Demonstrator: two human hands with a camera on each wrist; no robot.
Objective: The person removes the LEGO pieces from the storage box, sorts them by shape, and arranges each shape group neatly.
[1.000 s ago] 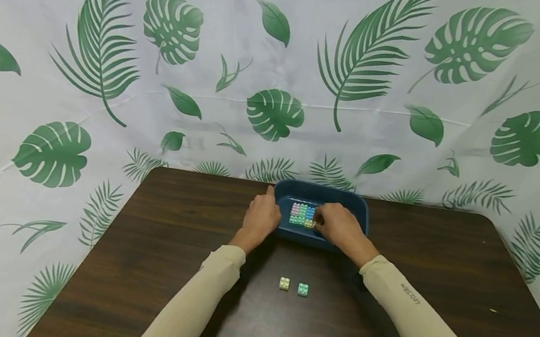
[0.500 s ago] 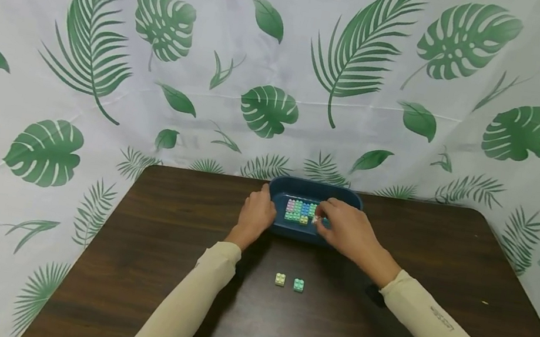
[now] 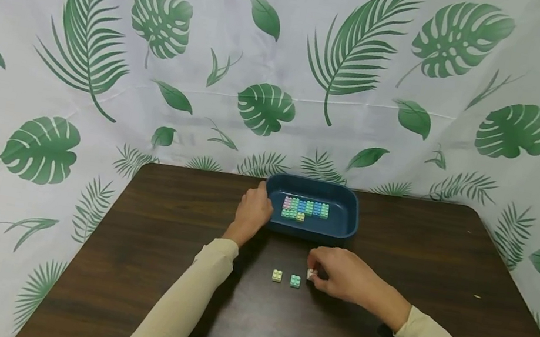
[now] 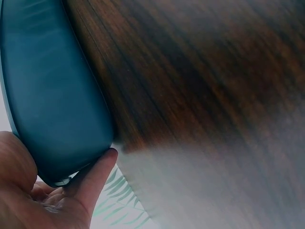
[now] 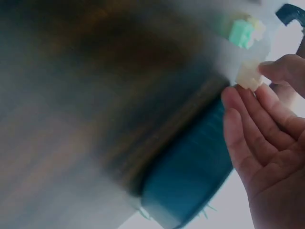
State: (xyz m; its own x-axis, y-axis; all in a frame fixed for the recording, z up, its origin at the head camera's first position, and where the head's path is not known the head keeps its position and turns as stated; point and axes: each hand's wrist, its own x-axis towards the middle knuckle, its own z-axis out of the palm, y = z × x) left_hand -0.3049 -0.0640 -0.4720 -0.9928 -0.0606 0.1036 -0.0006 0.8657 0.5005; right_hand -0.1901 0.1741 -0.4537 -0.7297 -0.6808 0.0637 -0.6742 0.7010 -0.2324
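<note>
My left hand [image 3: 253,209] holds the left end of a dark blue tray [image 3: 307,235]; in the left wrist view its thumb and fingers lie around the corner of the blue wall [image 4: 57,95]. Between thumb and fingertips my right hand [image 3: 344,275] pinches a pale, whitish toy building brick [image 3: 310,274], just in front of the tray. The same brick [image 5: 249,75] shows in the right wrist view. Close to its left are a green brick [image 3: 295,281] and a yellow brick [image 3: 277,276] on the table, set a little apart.
Inside the tray sit several small bricks [image 3: 302,205], pink, green, blue and yellow, grouped in rows. The dark wooden table [image 3: 176,218] reaches back to a white cloth [image 3: 189,137] printed with green leaves. A tiny yellow scrap [image 3: 477,296] lies on the right.
My right hand has picked the whitish brick out of the tray and brought it towards me, beside the green brick. My left hand stays at the tray's left end.
</note>
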